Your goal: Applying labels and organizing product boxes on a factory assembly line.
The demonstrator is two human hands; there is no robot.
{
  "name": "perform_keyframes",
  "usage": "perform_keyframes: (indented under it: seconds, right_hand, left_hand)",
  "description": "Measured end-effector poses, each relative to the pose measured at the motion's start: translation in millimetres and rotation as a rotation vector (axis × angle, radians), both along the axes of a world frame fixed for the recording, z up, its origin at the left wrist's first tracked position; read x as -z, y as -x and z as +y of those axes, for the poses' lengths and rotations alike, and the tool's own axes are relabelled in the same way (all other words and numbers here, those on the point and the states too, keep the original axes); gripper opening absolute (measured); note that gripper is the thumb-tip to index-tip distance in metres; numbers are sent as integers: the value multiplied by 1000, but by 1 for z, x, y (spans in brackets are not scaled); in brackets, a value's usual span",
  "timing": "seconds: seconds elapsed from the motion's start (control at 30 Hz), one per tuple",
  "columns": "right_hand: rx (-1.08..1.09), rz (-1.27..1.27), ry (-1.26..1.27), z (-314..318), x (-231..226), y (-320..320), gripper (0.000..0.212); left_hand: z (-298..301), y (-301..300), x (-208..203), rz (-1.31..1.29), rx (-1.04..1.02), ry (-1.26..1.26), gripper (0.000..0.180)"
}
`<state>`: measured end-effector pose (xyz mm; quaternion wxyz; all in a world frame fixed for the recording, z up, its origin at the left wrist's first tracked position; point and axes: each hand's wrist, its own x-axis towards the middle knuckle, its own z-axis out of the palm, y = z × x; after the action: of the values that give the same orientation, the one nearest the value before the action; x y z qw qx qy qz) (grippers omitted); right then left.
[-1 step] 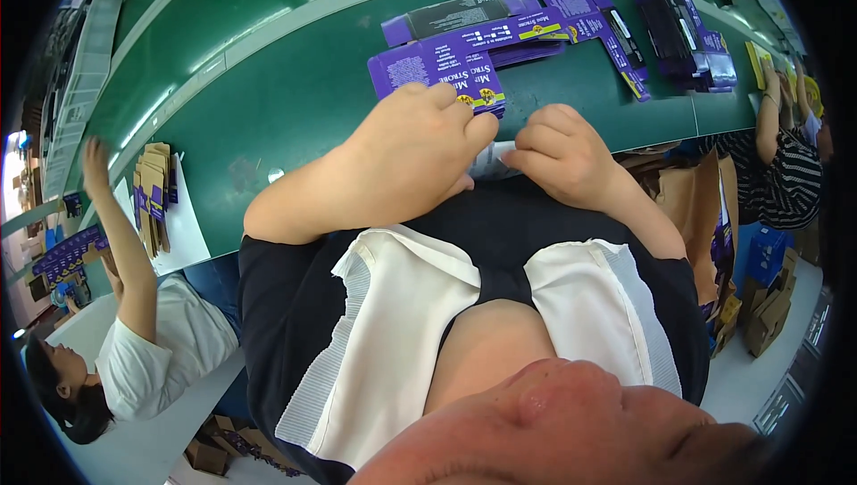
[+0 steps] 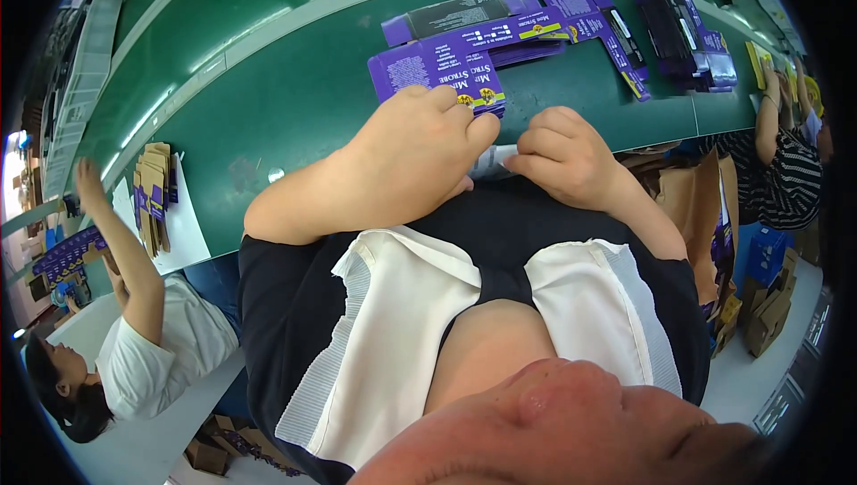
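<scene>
At the near edge of the green table, my left hand (image 2: 424, 150) and my right hand (image 2: 562, 153) are closed on a greyish-white flat piece (image 2: 491, 162). Most of it is hidden behind my fingers, so its kind does not show. Just beyond my left knuckles lies a stack of flat purple cartons (image 2: 415, 70) with yellow bands, partly covered by that hand. More unfolded purple and black cartons (image 2: 571, 16) lie loosely beyond my right hand.
A stack of purple and black cartons (image 2: 683, 34) is at the far right of the green table (image 2: 312, 74). Brown cardboard pieces (image 2: 153, 195) lie at left beside a co-worker in a white shirt (image 2: 165, 342). An opened brown carton (image 2: 692, 208) stands right, below the table edge.
My right hand has shifted very slightly, still holding the greyish-white piece. The co-worker's raised hand at left has dropped a little. The cartons have not moved.
</scene>
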<state>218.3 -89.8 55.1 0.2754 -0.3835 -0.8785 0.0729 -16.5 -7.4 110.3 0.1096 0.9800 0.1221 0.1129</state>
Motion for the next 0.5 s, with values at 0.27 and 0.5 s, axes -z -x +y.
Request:
perform_keyframes:
  seconds: [0.27,0.5]
  right_hand:
    - [-246,53,48,-5,-11,-15,8]
    - [33,701,337,2,-39,-22,41]
  left_hand:
    - [-8,-6,4,200,-61,6,19]
    - [-3,0,-5,57,-66,5,23]
